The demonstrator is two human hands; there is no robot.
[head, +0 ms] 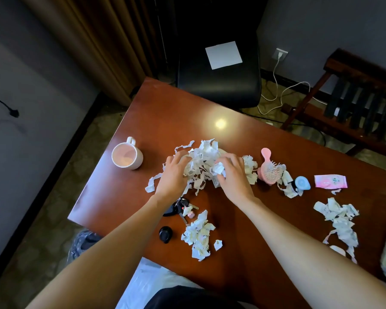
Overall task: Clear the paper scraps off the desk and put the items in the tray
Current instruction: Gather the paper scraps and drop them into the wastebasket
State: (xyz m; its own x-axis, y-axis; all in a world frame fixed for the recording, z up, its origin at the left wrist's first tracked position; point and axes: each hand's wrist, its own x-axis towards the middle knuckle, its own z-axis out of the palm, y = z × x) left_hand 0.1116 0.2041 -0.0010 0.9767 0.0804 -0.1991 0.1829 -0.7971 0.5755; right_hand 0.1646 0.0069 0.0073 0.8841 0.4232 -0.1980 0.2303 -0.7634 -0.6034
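Mug (127, 155) left of scraps (202, 161)

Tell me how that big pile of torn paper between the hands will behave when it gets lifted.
The paper pile is probably very light and floppy: it is loose torn strips. Bits will likely drop off, since strands already trail past the left hand and right hand. Squeezing should compact it.

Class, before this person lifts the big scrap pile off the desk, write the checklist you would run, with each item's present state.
1. Both hands on the central pile: ok, left hand and right hand press in from either side.
2. Pile fully gathered: not ok, loose strip lies outside.
3. Hairbrush free of scraps: not ok, paper touches it.
4. Mug clear of the hands: ok.
5. Bin ready: cannot tell.
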